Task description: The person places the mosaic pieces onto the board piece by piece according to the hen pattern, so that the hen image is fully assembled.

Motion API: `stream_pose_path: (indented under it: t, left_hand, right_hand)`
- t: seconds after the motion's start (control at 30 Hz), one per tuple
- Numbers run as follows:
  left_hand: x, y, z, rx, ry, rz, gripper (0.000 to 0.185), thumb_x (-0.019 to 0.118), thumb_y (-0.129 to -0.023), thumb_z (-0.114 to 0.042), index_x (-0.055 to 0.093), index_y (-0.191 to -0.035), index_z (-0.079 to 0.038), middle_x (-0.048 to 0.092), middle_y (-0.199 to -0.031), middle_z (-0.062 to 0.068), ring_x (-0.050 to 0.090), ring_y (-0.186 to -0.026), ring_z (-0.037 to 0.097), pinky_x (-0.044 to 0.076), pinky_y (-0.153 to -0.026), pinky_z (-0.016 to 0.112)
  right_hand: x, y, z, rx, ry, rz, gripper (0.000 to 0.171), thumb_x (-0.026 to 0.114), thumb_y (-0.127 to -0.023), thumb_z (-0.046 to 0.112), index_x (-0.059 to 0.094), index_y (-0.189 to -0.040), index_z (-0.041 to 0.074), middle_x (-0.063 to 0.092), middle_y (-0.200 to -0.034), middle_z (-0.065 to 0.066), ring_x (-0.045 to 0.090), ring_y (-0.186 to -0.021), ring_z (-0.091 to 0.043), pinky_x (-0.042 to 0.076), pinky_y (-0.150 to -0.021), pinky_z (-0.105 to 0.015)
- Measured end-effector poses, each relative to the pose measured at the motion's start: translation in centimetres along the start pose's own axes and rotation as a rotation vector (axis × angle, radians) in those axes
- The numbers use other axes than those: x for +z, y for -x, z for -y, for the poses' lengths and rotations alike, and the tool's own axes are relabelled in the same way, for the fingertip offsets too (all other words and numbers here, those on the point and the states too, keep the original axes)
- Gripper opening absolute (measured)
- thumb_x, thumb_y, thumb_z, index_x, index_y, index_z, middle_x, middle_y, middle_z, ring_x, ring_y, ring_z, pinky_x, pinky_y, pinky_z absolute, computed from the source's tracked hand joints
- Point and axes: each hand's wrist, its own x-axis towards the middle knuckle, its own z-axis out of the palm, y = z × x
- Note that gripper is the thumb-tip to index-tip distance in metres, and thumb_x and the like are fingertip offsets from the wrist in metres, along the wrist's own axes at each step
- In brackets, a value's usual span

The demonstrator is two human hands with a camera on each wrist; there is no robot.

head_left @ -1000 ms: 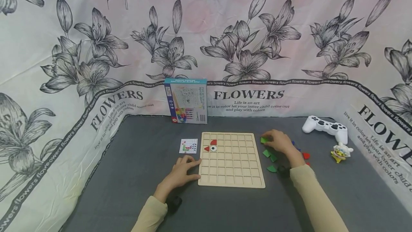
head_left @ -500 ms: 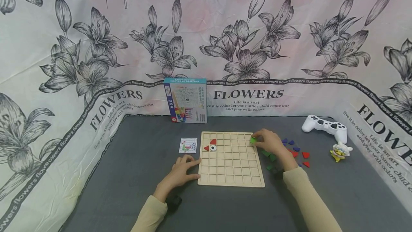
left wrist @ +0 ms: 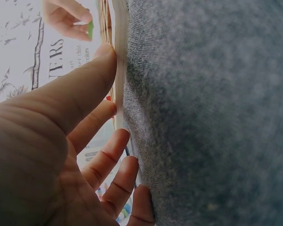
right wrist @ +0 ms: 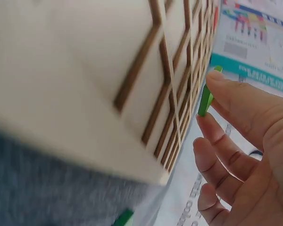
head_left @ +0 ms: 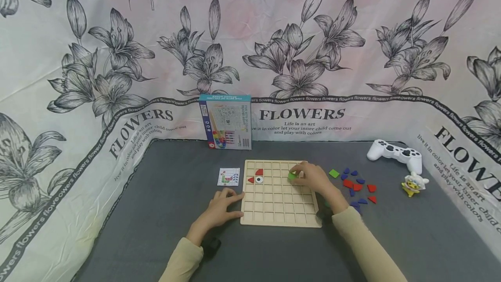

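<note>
A wooden grid board (head_left: 274, 203) lies on the grey table. Near its upper left corner sit a red quarter-round piece (head_left: 259, 172), a red triangle (head_left: 251, 180) and a white tile with an eye (head_left: 259, 179). Over the board's upper right part, my right hand (head_left: 313, 179) pinches a green piece (right wrist: 206, 100) between thumb and index finger, its other fingers loosely bent. My left hand (head_left: 219, 209) touches the board's left edge with thumb and fingertips, fingers extended, as the left wrist view also shows.
Several blue, red and green pieces lie right of the board, among them a light green square (head_left: 334, 173). A pattern card (head_left: 228, 177) lies left of it. Behind stands a box (head_left: 227, 123). A white game controller (head_left: 395, 155) and a small yellow figure (head_left: 413, 185) are at the right.
My right hand has carried the green piece leftward from beside the board to over its upper right part, uncovering the pieces at the right. My left hand has stayed at the edge.
</note>
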Motion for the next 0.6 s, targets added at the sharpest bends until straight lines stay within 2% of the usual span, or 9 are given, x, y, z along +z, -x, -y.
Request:
stream_pose_path:
  t: [0.23, 0.43, 0.6]
  left_hand:
    - [-0.1, 0.0, -0.2, -0.018, -0.010, -0.002, 0.060, 0.070, -0.081, -0.033, 0.050, -0.135, -0.015, 0.042, -0.114, 0.004, 0.033, -0.098, 0.023, 0.031, -0.082, 0.048]
    - [0.0, -0.1, -0.1, -0.023, -0.022, -0.003, 0.060, 0.071, -0.081, -0.034, 0.051, -0.134, -0.016, 0.043, -0.113, 0.004, 0.034, -0.097, 0.023, 0.031, -0.082, 0.047]
    - [0.1, -0.2, -0.2, -0.036, -0.025, -0.003, 0.060, 0.071, -0.080, -0.034, 0.051, -0.134, -0.017, 0.042, -0.112, 0.002, 0.034, -0.097, 0.022, 0.031, -0.082, 0.045]
  right_hand:
    - [1.4, -1.1, 1.8, -0.035, 0.036, 0.019, 0.029, 0.073, -0.079, 0.024, 0.069, -0.106, 0.015, 0.065, -0.091, -0.001, 0.060, -0.077, -0.015, 0.046, -0.069, -0.038]
    - [2.1, -1.7, 3.8, -0.038, 0.052, 0.048, 0.027, 0.072, -0.080, 0.025, 0.070, -0.105, 0.017, 0.062, -0.089, 0.002, 0.058, -0.079, -0.015, 0.042, -0.075, -0.042]
    - [2.6, -2.0, 5.2, -0.089, 0.055, 0.051, 0.027, 0.073, -0.079, 0.025, 0.070, -0.105, 0.017, 0.062, -0.089, 0.001, 0.055, -0.070, -0.012, 0.040, -0.068, -0.035]
